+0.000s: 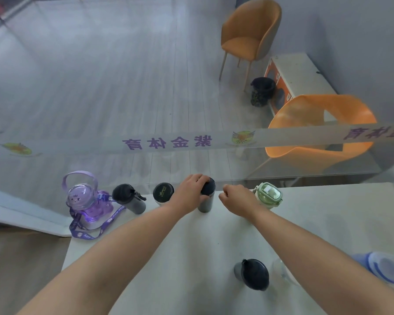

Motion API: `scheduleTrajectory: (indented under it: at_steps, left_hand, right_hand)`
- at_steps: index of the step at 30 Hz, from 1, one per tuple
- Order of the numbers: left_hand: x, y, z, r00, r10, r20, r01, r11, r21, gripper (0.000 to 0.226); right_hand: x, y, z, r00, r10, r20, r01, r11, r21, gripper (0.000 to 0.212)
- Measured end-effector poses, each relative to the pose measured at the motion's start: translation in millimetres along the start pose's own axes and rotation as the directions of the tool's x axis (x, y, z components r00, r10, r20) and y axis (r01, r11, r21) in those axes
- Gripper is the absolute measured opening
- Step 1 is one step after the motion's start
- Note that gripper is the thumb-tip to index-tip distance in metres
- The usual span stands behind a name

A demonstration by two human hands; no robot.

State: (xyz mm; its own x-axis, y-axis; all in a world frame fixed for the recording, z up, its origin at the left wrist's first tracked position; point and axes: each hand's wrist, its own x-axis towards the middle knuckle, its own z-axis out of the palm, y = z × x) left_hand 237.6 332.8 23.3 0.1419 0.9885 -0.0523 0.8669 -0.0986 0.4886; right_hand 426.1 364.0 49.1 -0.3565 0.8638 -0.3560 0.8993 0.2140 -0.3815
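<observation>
A row of bottles stands along the far edge of a white table (180, 251), against a glass wall. My left hand (189, 194) grips the top of a grey bottle with a black lid (207, 196), which stands upright. My right hand (237, 200) hovers just right of it with fingers curled and holds nothing. Behind my right hand stands a pale green bottle (270, 194). Left of the held bottle are a black-lidded cup (163, 193), a grey sports bottle (129, 197) and a purple bottle with a strap (87, 201).
Near the front right stand a grey bottle with a black lid (254, 275), a clear bottle (282, 272) and a blue-capped bottle (382, 269). Beyond the glass are two orange chairs (250, 30) (321, 128), a black bin (261, 90) and a white box (298, 76).
</observation>
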Motion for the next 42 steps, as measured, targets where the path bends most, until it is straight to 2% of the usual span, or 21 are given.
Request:
scheduleTrajectory:
  at_steps: [4, 7, 10, 13, 17, 19, 22, 24, 27, 30, 33, 36, 38, 42]
  left_hand:
    - [-0.8, -0.7, 1.4, 0.998, -0.031, 0.046, 0.031, 0.999, 0.017, 0.059]
    - [-2.5, -1.4, 1.7, 0.995, -0.036, 0.094, 0.028, 0.996, 0.081, 0.071]
    - [-6.6, 2.7, 2.2, 0.997, -0.004, 0.071, -0.004, 0.994, 0.114, 0.076]
    - [-10.1, 12.6, 1.6, 0.985, 0.172, 0.003, -0.170, 0.968, 0.185, 0.064]
    - [-19.7, 31.7, 11.4, 0.899, 0.436, -0.039, -0.425, 0.891, 0.161, 0.044]
    - [-32.7, 43.3, 23.0, 0.843, 0.538, 0.016, -0.535, 0.835, 0.126, 0.040]
    - [-54.4, 60.5, 42.3, 0.761, 0.617, 0.201, -0.637, 0.769, 0.053, 0.045]
    - [-67.8, 71.8, 54.7, 0.707, 0.617, 0.346, -0.662, 0.750, 0.015, 0.052]
    - [-84.2, 87.9, 72.8, 0.630, 0.616, 0.473, -0.707, 0.707, 0.022, 0.069]
    - [-93.0, 100.1, 86.2, 0.598, 0.578, 0.555, -0.714, 0.699, 0.042, 0.082]
    - [-89.7, 111.5, 93.7, 0.570, 0.569, 0.593, -0.732, 0.680, 0.051, 0.080]
    - [-84.9, 119.8, 101.0, 0.585, 0.542, 0.603, -0.706, 0.706, 0.050, 0.069]
    - [-81.6, 121.6, 105.1, 0.619, 0.519, 0.589, -0.671, 0.739, 0.055, 0.064]
    - [-66.9, 121.7, 103.0, 0.766, 0.401, 0.502, -0.526, 0.841, 0.131, 0.060]
  right_hand:
    - [-2.8, 2.5, 0.7, 1.000, -0.004, -0.007, 0.004, 1.000, 0.011, 0.021]
    - [-6.5, 3.5, -0.3, 1.000, -0.015, -0.011, 0.015, 1.000, -0.002, 0.020]
    - [-10.6, 5.3, -2.0, 1.000, -0.013, -0.020, 0.013, 1.000, -0.009, 0.021]
    - [-17.0, 7.7, -7.7, 0.999, -0.016, -0.038, 0.016, 1.000, -0.011, 0.020]
    - [-45.1, 18.7, -15.0, 0.997, -0.013, -0.082, 0.012, 1.000, -0.009, 0.015]
    - [-67.2, 28.5, -14.4, 0.992, 0.016, -0.127, -0.016, 1.000, -0.001, 0.013]
    - [-102.4, 42.9, -10.3, 0.976, 0.083, -0.202, -0.073, 0.996, 0.057, 0.012]
    - [-125.0, 51.4, -3.5, 0.966, 0.136, -0.221, -0.121, 0.989, 0.083, 0.013]
    - [-151.6, 64.7, 8.1, 0.963, 0.205, -0.174, -0.196, 0.978, 0.065, 0.019]
    - [-166.3, 80.4, 18.4, 0.953, 0.256, -0.159, -0.254, 0.967, 0.034, 0.025]
    - [-163.4, 95.9, 14.6, 0.930, 0.261, -0.259, -0.255, 0.965, 0.058, 0.027]
    - [-142.5, 108.3, 0.1, 0.931, 0.190, -0.313, -0.185, 0.982, 0.046, 0.040]
    - [-120.2, 114.5, -10.1, 0.955, 0.145, -0.260, -0.150, 0.989, 0.000, 0.057]
    - [-70.6, 125.0, -24.3, 0.994, 0.064, -0.088, -0.065, 0.998, -0.009, 0.077]
